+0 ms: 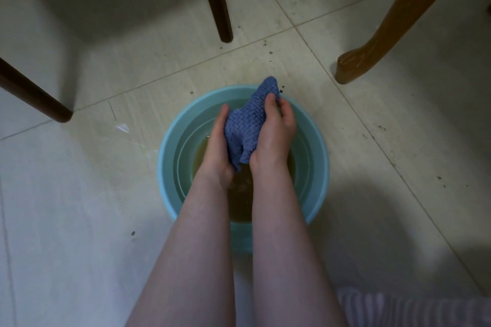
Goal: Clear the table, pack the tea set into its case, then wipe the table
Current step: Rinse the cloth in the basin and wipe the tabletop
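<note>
Squeezing from both sides, the left hand (219,138) and the right hand (275,131) each keep a clenched grip on a blue knitted cloth (245,121), bunched up between the palms. Right thumb pressed on the cloth's upper edge, one corner poking up past the fingers, another fold hanging down between the wrists. The cloth is held above a round light-blue plastic basin (316,146), directly over its middle, clear of the liquid. Inside that basin: murky yellow-brown water (240,199), filling only the lower part, with the stepped inner wall bare above the waterline. Both bare forearms reach in over the near rim. The basin sits on a pale tiled floor (372,194) dotted with small dark specks. Further out, two dark brown furniture legs (215,0) stand at left and centre, and a curved lighter wooden leg (372,34) at right. Striped fabric (414,308) shows at the bottom right corner.
</note>
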A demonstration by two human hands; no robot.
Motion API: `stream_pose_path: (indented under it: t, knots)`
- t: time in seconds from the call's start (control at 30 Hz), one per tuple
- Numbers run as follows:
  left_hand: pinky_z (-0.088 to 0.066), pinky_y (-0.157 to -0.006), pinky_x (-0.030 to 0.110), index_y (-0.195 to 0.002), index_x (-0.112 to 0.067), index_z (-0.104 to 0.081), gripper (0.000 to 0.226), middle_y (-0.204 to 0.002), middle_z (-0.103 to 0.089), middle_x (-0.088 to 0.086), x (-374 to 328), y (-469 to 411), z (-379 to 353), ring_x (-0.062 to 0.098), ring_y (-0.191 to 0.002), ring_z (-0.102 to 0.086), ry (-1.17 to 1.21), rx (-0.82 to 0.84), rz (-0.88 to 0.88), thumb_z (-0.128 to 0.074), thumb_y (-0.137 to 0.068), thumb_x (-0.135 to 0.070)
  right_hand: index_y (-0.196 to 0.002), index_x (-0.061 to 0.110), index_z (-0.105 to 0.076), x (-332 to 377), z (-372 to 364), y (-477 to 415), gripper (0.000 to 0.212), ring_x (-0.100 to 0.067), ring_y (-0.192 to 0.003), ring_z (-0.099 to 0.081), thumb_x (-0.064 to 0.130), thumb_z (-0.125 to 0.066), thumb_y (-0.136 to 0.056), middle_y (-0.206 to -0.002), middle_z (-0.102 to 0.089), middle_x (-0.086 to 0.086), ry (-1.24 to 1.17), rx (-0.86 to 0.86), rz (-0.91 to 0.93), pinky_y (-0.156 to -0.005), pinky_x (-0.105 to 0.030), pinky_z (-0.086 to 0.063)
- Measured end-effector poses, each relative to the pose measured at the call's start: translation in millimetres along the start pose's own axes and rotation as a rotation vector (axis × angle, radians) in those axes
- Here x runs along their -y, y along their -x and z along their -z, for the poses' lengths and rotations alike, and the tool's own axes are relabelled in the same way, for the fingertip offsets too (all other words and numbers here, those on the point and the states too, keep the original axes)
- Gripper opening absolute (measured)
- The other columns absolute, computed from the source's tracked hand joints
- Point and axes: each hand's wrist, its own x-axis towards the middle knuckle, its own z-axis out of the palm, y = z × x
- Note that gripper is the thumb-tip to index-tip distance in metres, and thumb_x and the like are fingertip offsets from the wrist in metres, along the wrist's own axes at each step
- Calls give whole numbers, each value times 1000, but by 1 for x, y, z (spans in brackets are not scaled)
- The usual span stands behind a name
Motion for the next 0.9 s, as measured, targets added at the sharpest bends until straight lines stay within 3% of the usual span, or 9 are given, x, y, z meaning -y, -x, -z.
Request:
stream_pose_path:
  t: [0.07, 0.17, 0.37, 0.47, 0.6, 0.8, 0.9]
  knots:
    - [-44, -105, 39, -126, -6, -61, 64, -122, -65, 16, 0, -4, 1, 26, -113, -62, 46, 25, -28, -61, -84, -53, -108, 8, -65, -1, -1, -2, 17, -29, -95, -68, 19, -57, -98, -100, -69, -11, -13, -8, -4, -86, -48, -57]
    - [-39, -109, 46, -137, -8, -50, 88, -133, -57, 18, -2, -22, 4, 31, -123, -55, 125, 49, -126, -83, -65, -47, -108, 6, -65, -4, -4, -5, 17, -27, -93, -67, 18, -57, -97, -98, -69, -11, -41, -8, 12, -87, -48, -56]
    - [-42, -106, 50, -137, -7, -51, 90, -133, -57, 20, -32, -38, -12, 35, -121, -57, 211, 21, -268, -88, -62, -40, -113, 7, -63, 11, -25, -10, 19, -25, -93, -68, 16, -51, -101, -105, -68, -13, -114, 115, -50, -79, -38, -58]
    - [-49, -97, 50, -130, -4, -54, 70, -122, -63, 21, -50, -20, -38, 36, -112, -62, 115, -61, -379, -81, -72, -34, -115, 7, -61, 38, -27, -8, 20, -21, -89, -69, 15, -51, -100, -103, -69, -12, -80, 132, -73, -70, -32, -57]
    - [-56, -76, 33, -105, -3, -65, 21, -93, -71, 10, -55, 23, -73, 21, -84, -69, -89, -223, -490, -65, -90, -18, -120, 4, -60, 77, -26, 11, 25, -26, -90, -70, 14, -57, -97, -107, -69, -17, 4, 95, -105, -73, -38, -58]
    - [-55, -83, 40, -97, -7, -67, 23, -92, -71, 7, -73, 101, -97, 15, -82, -66, -200, -639, -606, -69, -82, -25, -124, 8, -58, 139, -53, 65, 26, -22, -96, -70, 9, -56, -97, -102, -70, -7, 275, -45, -17, -83, -37, -59]
    - [-55, -79, 37, -91, -12, -69, 15, -84, -70, -1, -107, 147, -116, 8, -76, -63, -320, -758, -691, -70, -83, -25, -99, 4, -70, 176, -79, 97, 14, -22, -90, -70, 9, -57, -96, -92, -72, -7, 334, -31, -6, -81, -39, -58]
